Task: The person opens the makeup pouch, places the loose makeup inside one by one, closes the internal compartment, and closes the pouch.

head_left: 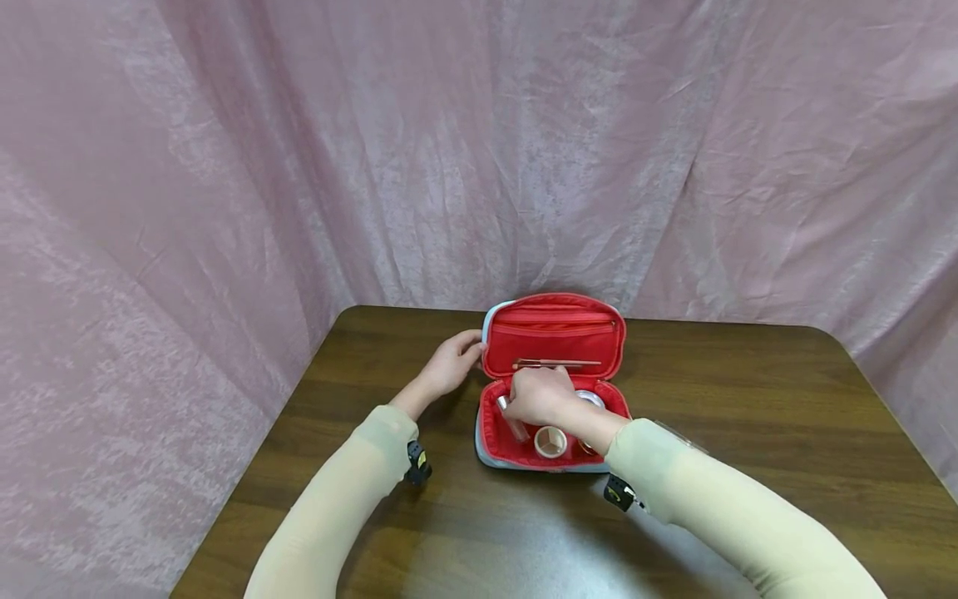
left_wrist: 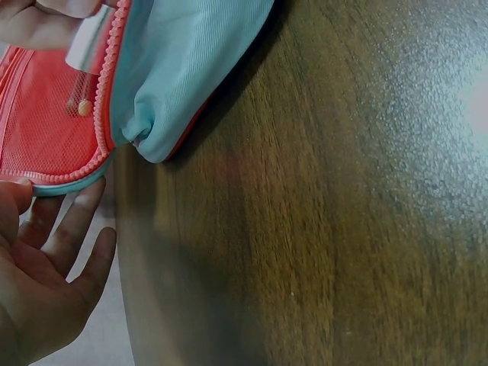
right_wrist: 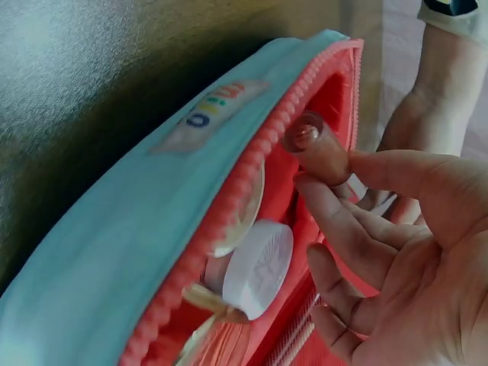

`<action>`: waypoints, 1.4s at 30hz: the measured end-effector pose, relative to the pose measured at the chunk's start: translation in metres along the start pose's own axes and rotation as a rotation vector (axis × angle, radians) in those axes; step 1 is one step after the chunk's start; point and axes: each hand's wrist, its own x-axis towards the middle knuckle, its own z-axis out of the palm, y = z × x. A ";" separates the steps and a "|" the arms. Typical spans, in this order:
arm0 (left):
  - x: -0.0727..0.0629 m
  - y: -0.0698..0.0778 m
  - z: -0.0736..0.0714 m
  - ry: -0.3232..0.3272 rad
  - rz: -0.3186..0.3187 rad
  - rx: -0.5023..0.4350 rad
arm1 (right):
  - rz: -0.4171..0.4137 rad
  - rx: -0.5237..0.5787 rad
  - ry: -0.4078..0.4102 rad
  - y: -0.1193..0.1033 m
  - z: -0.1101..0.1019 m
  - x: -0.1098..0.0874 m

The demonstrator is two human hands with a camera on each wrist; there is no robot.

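A light-blue cosmetic bag with red lining (head_left: 490, 433) lies unzipped on the table, its lid raised. At the lid's left edge, my left hand (head_left: 452, 362) grips the rim, thumb on the inner side and fingers behind, as the left wrist view shows (left_wrist: 46, 286). Over the lower compartment, my right hand (head_left: 540, 395) pinches a small clear tube with brownish content (right_wrist: 324, 156) between thumb and fingers. Inside the bag are a round three-part palette (head_left: 550, 443) and a white-lidded jar (right_wrist: 259, 271). Thin makeup brushes (head_left: 587, 363) lie across the lid's lower part.
A brown wooden table (head_left: 748, 391) lies under the bag, with a pink velvety curtain (head_left: 479, 166) behind it. Beside the right sleeve, a thin clear object (head_left: 681, 437) rests on the table, partly hidden. A mesh zip pocket (head_left: 554, 329) lines the lid.
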 end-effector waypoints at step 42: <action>-0.001 -0.003 0.001 -0.012 -0.011 0.008 | -0.137 0.153 0.154 0.021 -0.037 -0.024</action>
